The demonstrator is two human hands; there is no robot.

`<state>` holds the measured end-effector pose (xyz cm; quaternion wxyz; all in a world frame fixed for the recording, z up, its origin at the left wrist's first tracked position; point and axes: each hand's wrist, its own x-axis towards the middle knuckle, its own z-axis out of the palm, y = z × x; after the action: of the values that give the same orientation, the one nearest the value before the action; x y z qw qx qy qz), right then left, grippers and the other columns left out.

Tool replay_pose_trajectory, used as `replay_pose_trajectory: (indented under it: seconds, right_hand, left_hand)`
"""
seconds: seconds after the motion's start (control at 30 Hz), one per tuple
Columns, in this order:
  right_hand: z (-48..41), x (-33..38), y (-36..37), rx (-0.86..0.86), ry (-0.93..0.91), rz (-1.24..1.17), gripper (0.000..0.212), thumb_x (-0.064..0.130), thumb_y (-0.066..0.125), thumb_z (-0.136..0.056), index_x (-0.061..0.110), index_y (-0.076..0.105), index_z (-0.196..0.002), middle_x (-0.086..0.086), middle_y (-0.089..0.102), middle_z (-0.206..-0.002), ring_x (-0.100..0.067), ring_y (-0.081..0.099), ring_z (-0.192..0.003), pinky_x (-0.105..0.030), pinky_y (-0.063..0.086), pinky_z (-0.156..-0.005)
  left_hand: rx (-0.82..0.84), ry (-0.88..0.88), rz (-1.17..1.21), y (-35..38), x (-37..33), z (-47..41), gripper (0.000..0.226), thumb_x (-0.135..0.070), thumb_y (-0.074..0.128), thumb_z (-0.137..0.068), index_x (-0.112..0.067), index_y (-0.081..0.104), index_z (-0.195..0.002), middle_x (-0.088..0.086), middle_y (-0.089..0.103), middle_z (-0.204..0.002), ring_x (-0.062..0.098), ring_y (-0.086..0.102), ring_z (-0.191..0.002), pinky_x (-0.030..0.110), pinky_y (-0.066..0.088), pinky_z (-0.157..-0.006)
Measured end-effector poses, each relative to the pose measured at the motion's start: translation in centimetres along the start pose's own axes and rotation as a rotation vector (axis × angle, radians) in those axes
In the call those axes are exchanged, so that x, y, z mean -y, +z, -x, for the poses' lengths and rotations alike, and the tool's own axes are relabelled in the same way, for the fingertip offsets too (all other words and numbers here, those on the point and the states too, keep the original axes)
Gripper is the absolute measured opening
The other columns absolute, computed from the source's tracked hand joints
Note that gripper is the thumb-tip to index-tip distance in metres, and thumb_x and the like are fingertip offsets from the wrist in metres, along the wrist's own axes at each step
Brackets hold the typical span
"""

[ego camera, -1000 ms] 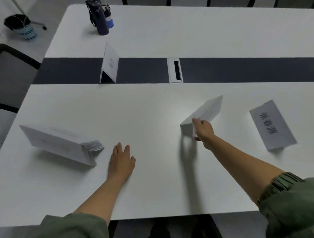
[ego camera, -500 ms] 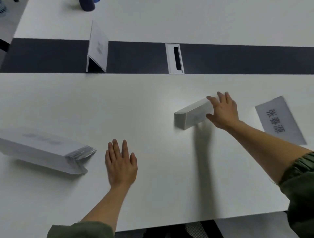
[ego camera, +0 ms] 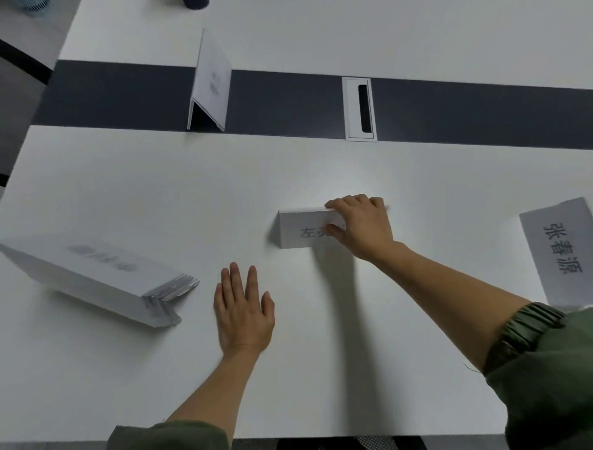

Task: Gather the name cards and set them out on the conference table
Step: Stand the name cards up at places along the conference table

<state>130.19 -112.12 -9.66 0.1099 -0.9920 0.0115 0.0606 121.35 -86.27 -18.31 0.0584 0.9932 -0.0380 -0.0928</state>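
Note:
A folded white name card (ego camera: 296, 229) stands on the white conference table (ego camera: 160, 186) near the middle, its printed face toward me. My right hand (ego camera: 361, 226) grips its top ridge, fingers over the far side and thumb on the near face. My left hand (ego camera: 244, 308) lies flat on the table with straight fingers, holding nothing. A stack of folded name cards (ego camera: 93, 276) lies at the left, beside that hand. Another card (ego camera: 211, 80) stands on the dark centre strip, and one card (ego camera: 560, 253) with printed characters sits at the right edge.
A dark strip (ego camera: 128, 96) crosses the table, with a white cable port (ego camera: 359, 109) set in it. A dark chair (ego camera: 19, 64) sits off the table's left end. The base of a dark bottle (ego camera: 195, 3) shows at the top edge.
My right hand turned the card from a slant to square with me and set it standing on the table, the grip shifting to its top ridge. The left hand stayed flat.

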Motion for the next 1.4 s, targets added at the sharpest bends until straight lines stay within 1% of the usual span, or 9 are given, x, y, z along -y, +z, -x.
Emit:
replay_pose_trajectory:
  seconds: [0.4,0.53,0.7,0.8,0.9,0.93,1.1,1.3,1.4]
  right_hand:
    - [-1.0,1.0,1.0,-0.045,0.011,-0.002,0.043,0.049,0.061,-0.088,0.026,0.061,-0.124,0.001,0.067,-0.117,-0.028,0.058,-0.105,-0.041,0.031,-0.089]
    - [-1.3,0.9,1.0,-0.020,0.006,0.015,0.046,0.052,0.059,-0.090,0.027,0.058,-0.129,0.002,0.065,-0.121,-0.027,0.055,-0.109,-0.040,0.031,-0.092]
    - [-0.1,0.4,-0.4,-0.008,0.016,0.015,0.060,0.056,0.054,-0.090,0.029,0.044,-0.142,-0.001,0.054,-0.137,-0.026,0.048,-0.124,-0.045,0.026,-0.107]
    - [3.0,-1.7,-3.1,-0.082,0.077,0.029,0.056,0.052,0.053,-0.092,0.025,0.046,-0.141,-0.003,0.056,-0.134,-0.027,0.050,-0.121,-0.044,0.028,-0.106]
    - [6.6,-4.9,-5.6,-0.046,0.187,0.039,0.050,0.045,0.050,-0.095,0.023,0.047,-0.140,-0.005,0.058,-0.132,-0.028,0.052,-0.120,-0.042,0.030,-0.103]
    - [8.3,-6.3,-6.6,-0.025,0.234,0.032,0.048,0.043,0.050,-0.096,0.023,0.048,-0.140,-0.005,0.058,-0.132,-0.028,0.053,-0.119,-0.041,0.032,-0.102]
    - [16.4,-13.0,-9.6,0.020,0.440,-0.053,0.045,0.038,0.050,-0.097,0.024,0.047,-0.140,-0.003,0.056,-0.132,-0.026,0.058,-0.110,-0.036,0.040,-0.093]
    - [26.5,-21.7,-11.1,-0.001,0.609,-0.171,0.041,0.039,0.055,-0.094,0.027,0.053,-0.133,-0.002,0.060,-0.131,-0.026,0.059,-0.113,-0.037,0.047,-0.090]
    - [31.5,-27.0,-12.3,0.025,0.614,-0.179,0.042,0.036,0.054,-0.092,0.024,0.055,-0.133,-0.003,0.061,-0.129,-0.026,0.061,-0.106,-0.035,0.049,-0.081]
  left_hand:
    - [0.010,0.005,-0.003,0.2,0.1,0.0,0.064,-0.043,0.023,-0.094,-0.014,0.030,-0.150,0.017,0.020,-0.159,0.033,0.017,-0.147,0.048,0.020,-0.117]
    - [0.022,0.001,-0.007,0.3,0.2,0.1,0.064,-0.043,0.023,-0.094,-0.015,0.030,-0.150,0.018,0.021,-0.158,0.033,0.017,-0.147,0.048,0.019,-0.117]
    - [0.059,0.001,-0.027,0.1,0.3,-0.1,0.064,-0.043,0.022,-0.094,-0.014,0.027,-0.151,0.018,0.021,-0.158,0.033,0.017,-0.147,0.047,0.017,-0.117]
    - [0.111,0.010,-0.058,-0.7,0.1,0.2,0.062,-0.041,0.023,-0.096,-0.013,0.026,-0.151,0.021,0.020,-0.158,0.036,0.017,-0.147,0.048,0.017,-0.117]
    - [0.218,-0.016,-0.104,-2.4,-0.3,-0.3,0.062,-0.038,0.033,-0.098,-0.011,0.021,-0.152,0.023,0.014,-0.158,0.038,0.013,-0.146,0.048,0.019,-0.118]
    - [0.267,-0.030,-0.104,-3.5,-1.1,-0.4,0.061,-0.037,0.035,-0.098,-0.011,0.021,-0.152,0.023,0.014,-0.158,0.038,0.014,-0.146,0.046,0.021,-0.117]
    - [0.352,0.034,0.049,-7.3,-7.0,0.9,0.041,-0.027,0.040,-0.096,-0.013,0.046,-0.134,0.011,0.048,-0.132,0.029,0.049,-0.119,0.038,0.042,-0.097]
    - [0.368,0.158,0.186,-8.6,-18.4,5.9,0.039,-0.030,0.044,-0.097,-0.016,0.051,-0.133,0.004,0.058,-0.131,0.023,0.055,-0.117,0.034,0.045,-0.091]
    - [0.345,0.191,0.238,-8.6,-25.4,9.2,0.038,-0.030,0.046,-0.096,-0.016,0.054,-0.131,0.005,0.061,-0.128,0.023,0.056,-0.115,0.034,0.045,-0.090]
